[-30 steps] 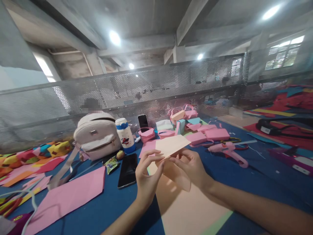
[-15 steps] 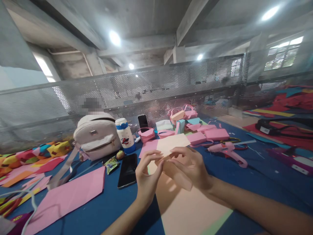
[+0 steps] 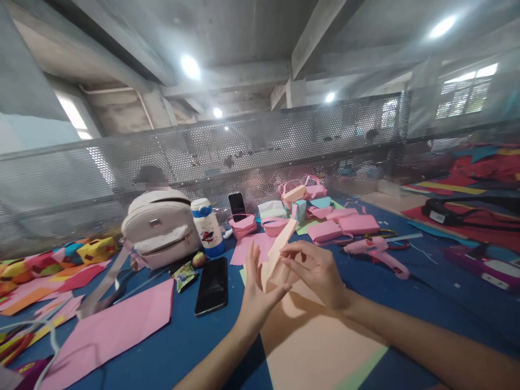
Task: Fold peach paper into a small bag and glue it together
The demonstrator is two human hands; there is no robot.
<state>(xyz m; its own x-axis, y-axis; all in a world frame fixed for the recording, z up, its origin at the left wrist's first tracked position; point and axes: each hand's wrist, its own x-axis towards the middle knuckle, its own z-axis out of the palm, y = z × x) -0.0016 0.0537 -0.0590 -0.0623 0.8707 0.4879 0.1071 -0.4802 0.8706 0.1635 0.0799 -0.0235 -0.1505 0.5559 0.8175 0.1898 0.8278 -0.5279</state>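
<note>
Tilted edge-up since the earlier frame, the folded peach paper (image 3: 281, 244) is pinched by my right grip (image 3: 320, 275) above the large peach sheet (image 3: 320, 346), my left grip (image 3: 259, 303) spread near that sheet's left edge, folding judged partly done, closure not evident.

Bare left hand (image 3: 257, 306), bare right hand (image 3: 320, 274), slim bare forearms (image 3: 400, 327)

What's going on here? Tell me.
A person's right hand pinches a folded peach paper above a larger peach sheet. The left hand is open beside it, fingers spread; whether it touches the paper is unclear. A glue gun lies to the right, a phone flat to the left, and pink boxes beyond.
</note>
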